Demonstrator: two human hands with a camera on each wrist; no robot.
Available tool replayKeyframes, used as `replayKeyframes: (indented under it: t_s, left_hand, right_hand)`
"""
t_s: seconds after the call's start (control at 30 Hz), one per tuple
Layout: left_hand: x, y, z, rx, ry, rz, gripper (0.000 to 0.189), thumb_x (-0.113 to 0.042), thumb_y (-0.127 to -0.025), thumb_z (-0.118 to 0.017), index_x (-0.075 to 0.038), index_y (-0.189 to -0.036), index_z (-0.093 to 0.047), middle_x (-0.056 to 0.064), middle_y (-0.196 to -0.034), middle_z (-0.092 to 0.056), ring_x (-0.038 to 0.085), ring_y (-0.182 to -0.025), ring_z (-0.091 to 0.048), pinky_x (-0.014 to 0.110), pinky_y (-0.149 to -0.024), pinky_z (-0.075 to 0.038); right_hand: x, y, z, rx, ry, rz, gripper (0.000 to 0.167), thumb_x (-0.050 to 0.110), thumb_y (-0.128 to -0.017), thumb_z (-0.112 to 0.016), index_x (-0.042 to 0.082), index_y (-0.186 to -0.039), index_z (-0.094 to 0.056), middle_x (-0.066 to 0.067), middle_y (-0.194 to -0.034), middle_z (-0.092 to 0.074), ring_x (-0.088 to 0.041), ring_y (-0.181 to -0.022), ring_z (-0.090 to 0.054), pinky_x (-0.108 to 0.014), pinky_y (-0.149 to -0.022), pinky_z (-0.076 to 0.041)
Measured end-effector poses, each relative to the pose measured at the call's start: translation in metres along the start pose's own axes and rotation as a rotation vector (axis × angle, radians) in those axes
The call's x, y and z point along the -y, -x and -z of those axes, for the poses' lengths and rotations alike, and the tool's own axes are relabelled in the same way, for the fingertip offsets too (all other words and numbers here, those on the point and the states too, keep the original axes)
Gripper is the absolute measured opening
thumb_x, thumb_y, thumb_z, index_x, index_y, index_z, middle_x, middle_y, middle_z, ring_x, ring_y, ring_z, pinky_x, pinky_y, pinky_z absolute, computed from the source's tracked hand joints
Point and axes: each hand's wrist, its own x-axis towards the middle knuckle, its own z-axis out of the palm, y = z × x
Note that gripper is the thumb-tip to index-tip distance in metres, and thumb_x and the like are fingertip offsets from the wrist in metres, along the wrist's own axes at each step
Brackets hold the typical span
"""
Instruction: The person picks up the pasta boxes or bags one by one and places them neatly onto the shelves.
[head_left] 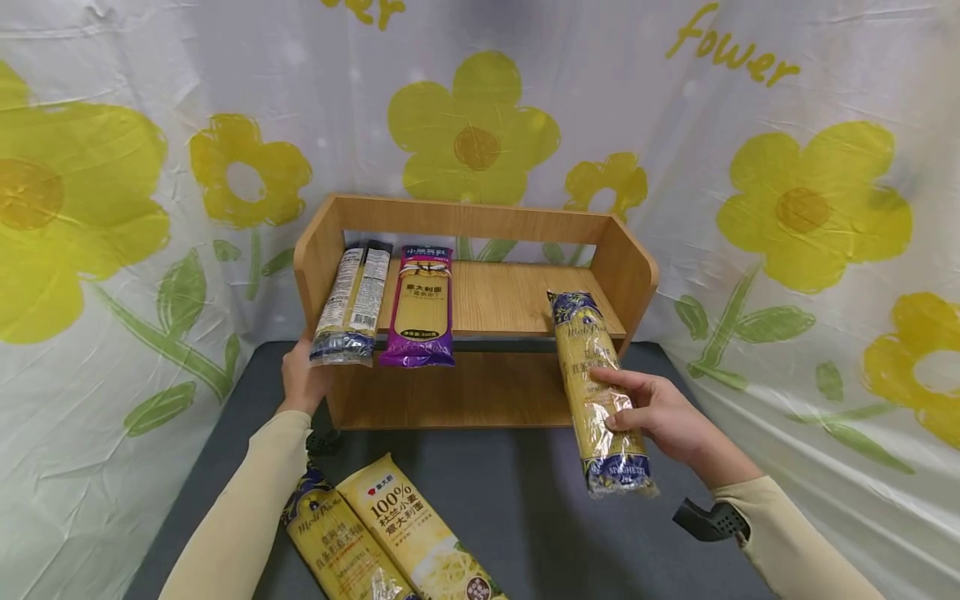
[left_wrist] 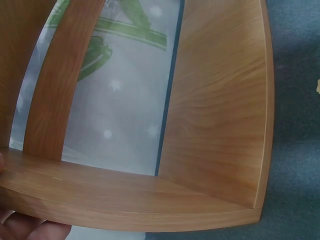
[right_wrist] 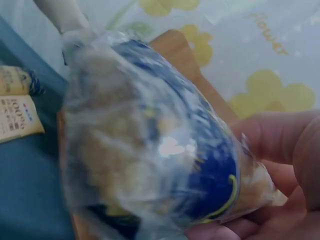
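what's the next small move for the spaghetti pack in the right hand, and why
Probably slide the spaghetti pack forward onto the upper board, right of the purple pack: the right hand holds it with its far end apparently over that board, its near end juts out in front, and the left hand grips the side panel.

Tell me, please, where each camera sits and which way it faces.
Head: on the head, facing forward and down at the shelf; sleeves, left hand and right hand show.
Left wrist: on that wrist, facing the shelf; left hand partly shows.
Right wrist: likewise, facing the spaghetti pack; right hand shows.
Head and right wrist share that pack.
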Motion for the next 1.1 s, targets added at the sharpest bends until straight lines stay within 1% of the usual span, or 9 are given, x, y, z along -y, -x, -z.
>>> replayKeyframes:
  t_s: [0.1,0.17,0.3,0.37,0.47,0.63,0.87,1.0,1.1]
  left_hand:
    - [0.001,0.000,0.000,0.001,0.002,-0.006,0.048,-0.027,-0.107,-0.042,0.010,-0.134,-0.056,0.035,-0.111,-0.068,0.044,-0.084,-0.064,0.048,-0.066,-0.049]
    - [0.003,0.001,0.000,0.001,0.006,-0.005,0.048,-0.028,-0.107,-0.042,0.010,-0.131,-0.057,0.035,-0.109,-0.068,0.045,-0.085,-0.064,0.053,-0.070,-0.049]
    - [0.003,0.003,-0.001,-0.003,0.003,-0.009,0.048,-0.030,-0.108,-0.041,0.010,-0.129,-0.058,0.035,-0.106,-0.068,0.047,-0.086,-0.065,0.055,-0.072,-0.050]
    - [0.002,0.003,-0.001,-0.003,0.002,-0.011,0.048,-0.029,-0.107,-0.042,0.010,-0.132,-0.056,0.035,-0.110,-0.068,0.048,-0.090,-0.066,0.057,-0.075,-0.051]
    - [0.001,0.003,0.001,0.002,0.006,-0.002,0.046,-0.027,-0.107,-0.043,0.011,-0.129,-0.057,0.035,-0.108,-0.068,0.046,-0.088,-0.065,0.054,-0.072,-0.051]
    - [0.002,0.002,0.001,0.005,-0.003,0.004,0.044,-0.025,-0.106,-0.044,0.012,-0.123,-0.060,0.034,-0.101,-0.067,0.042,-0.080,-0.063,0.047,-0.065,-0.048]
    - [0.004,0.002,-0.002,0.017,0.001,0.004,0.046,-0.028,-0.107,-0.043,0.010,-0.130,-0.057,0.034,-0.106,-0.069,0.045,-0.085,-0.066,0.050,-0.067,-0.051]
    - [0.004,0.000,-0.003,0.001,-0.007,0.002,0.044,-0.025,-0.106,-0.044,0.012,-0.124,-0.060,0.034,-0.102,-0.068,0.042,-0.080,-0.064,0.046,-0.063,-0.049]
    - [0.004,-0.001,-0.002,-0.005,-0.007,0.002,0.043,-0.024,-0.106,-0.044,0.012,-0.124,-0.060,0.034,-0.102,-0.068,0.041,-0.079,-0.063,0.045,-0.063,-0.048]
  right_hand:
    - [0.008,-0.018,-0.007,-0.076,0.019,-0.036,0.070,-0.006,-0.088,-0.064,0.005,-0.154,-0.042,-0.001,-0.124,-0.060,-0.009,-0.101,-0.067,-0.029,-0.082,-0.058]
    - [0.012,-0.031,-0.012,-0.110,0.029,-0.051,0.076,-0.005,-0.089,-0.064,-0.004,-0.157,-0.030,-0.005,-0.129,-0.058,-0.008,-0.101,-0.067,-0.028,-0.082,-0.058]
    - [0.020,-0.057,-0.020,-0.159,0.037,-0.090,0.077,-0.005,-0.091,-0.061,0.003,-0.160,-0.029,-0.023,-0.142,-0.052,-0.008,-0.097,-0.068,-0.027,-0.081,-0.058]
    - [0.025,-0.069,-0.026,-0.185,0.037,-0.118,0.076,-0.004,-0.092,-0.061,0.008,-0.160,-0.030,-0.027,-0.150,-0.046,-0.008,-0.097,-0.068,-0.025,-0.080,-0.058]
    - [0.034,-0.086,-0.035,-0.217,0.031,-0.149,0.075,-0.003,-0.093,-0.061,0.012,-0.160,-0.033,-0.026,-0.157,-0.040,-0.011,-0.102,-0.066,-0.023,-0.080,-0.057]
    - [0.043,-0.112,-0.050,-0.250,0.030,-0.155,0.073,-0.005,-0.092,-0.061,0.012,-0.159,-0.037,-0.024,-0.158,-0.040,-0.021,-0.115,-0.060,-0.020,-0.080,-0.054]
    - [0.047,-0.138,-0.063,-0.253,0.040,-0.141,0.075,-0.008,-0.090,-0.060,0.012,-0.159,-0.037,-0.026,-0.155,-0.045,-0.024,-0.114,-0.061,-0.021,-0.076,-0.054]
    - [0.049,-0.151,-0.068,-0.262,0.079,-0.134,0.076,-0.006,-0.089,-0.061,0.013,-0.159,-0.037,-0.025,-0.155,-0.046,-0.027,-0.116,-0.061,-0.022,-0.075,-0.052]
    - [0.050,-0.161,-0.071,-0.269,0.105,-0.123,0.076,-0.005,-0.089,-0.062,0.012,-0.158,-0.038,-0.025,-0.153,-0.049,-0.027,-0.114,-0.062,-0.022,-0.075,-0.052]
